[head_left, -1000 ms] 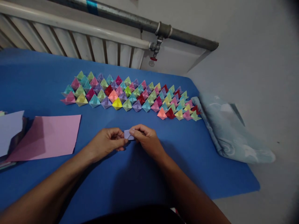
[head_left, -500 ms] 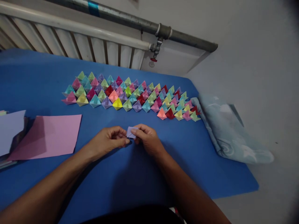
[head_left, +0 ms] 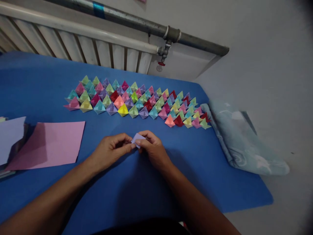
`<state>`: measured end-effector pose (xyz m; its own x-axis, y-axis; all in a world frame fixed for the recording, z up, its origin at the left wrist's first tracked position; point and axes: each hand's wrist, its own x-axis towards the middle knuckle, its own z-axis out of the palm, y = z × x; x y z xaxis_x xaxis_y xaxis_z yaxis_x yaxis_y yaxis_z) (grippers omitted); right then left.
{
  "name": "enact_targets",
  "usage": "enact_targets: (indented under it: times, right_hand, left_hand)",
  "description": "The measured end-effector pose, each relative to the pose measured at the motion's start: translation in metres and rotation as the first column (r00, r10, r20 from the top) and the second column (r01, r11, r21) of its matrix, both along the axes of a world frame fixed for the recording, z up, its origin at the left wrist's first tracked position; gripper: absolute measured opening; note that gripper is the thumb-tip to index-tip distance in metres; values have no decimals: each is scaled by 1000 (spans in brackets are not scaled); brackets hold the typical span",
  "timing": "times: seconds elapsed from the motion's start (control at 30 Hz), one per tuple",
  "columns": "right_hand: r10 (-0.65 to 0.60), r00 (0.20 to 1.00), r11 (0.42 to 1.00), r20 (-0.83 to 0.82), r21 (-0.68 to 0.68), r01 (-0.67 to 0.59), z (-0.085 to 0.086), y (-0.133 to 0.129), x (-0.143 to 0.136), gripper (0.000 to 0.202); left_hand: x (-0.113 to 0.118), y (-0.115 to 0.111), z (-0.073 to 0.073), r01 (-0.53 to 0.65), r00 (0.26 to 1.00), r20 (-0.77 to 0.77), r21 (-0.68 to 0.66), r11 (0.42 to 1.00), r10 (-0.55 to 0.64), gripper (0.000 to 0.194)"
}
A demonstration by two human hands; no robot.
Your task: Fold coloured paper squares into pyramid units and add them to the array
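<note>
A small folded lavender paper (head_left: 138,138) is held between my two hands above the blue table. My left hand (head_left: 114,145) pinches its left corner between thumb and fingers. My right hand (head_left: 153,147) grips the right side, thumb on top and fingers behind, so part of the paper is hidden. Beyond the hands stand rows of folded paper boats (head_left: 133,111) in many colours, packed close together.
A pink paper sheet (head_left: 61,143) lies at the left, beside a stack of papers with a lavender sheet (head_left: 11,138) on top. A folded pale-blue cloth (head_left: 246,140) lies along the table's right edge. Behind the blue table (head_left: 146,195) are a radiator (head_left: 83,42) and a pipe (head_left: 137,23).
The lavender paper has turned so that a corner points up. My left thumb and fingers, apart from it before, have closed on its left corner.
</note>
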<state>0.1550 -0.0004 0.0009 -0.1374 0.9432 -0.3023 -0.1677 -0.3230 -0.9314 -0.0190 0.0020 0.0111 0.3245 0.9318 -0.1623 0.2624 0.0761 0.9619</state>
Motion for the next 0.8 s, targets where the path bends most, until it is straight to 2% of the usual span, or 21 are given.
enact_targets:
  times: [0.2, 0.4, 0.6, 0.8]
  right_hand:
    - [84, 993, 996, 78, 8, -85, 1, -1, 1, 24]
    - [116, 992, 993, 55, 8, -117, 2, -2, 1, 26]
    - [112, 992, 992, 59, 43, -115, -1, -5, 0, 28]
    - [155, 987, 987, 43, 33, -157, -1, -2, 3, 27]
  left_hand:
    - [-4, 1, 4, 58, 994, -92, 36, 998, -54, 32]
    - [-7, 3, 7, 130, 990, -58, 40, 991, -128, 30]
    - [-8, 4, 5, 149, 988, -48, 54, 987, -146, 30]
    - [-9, 7, 4, 138, 990, 6, -53, 989, -138, 30]
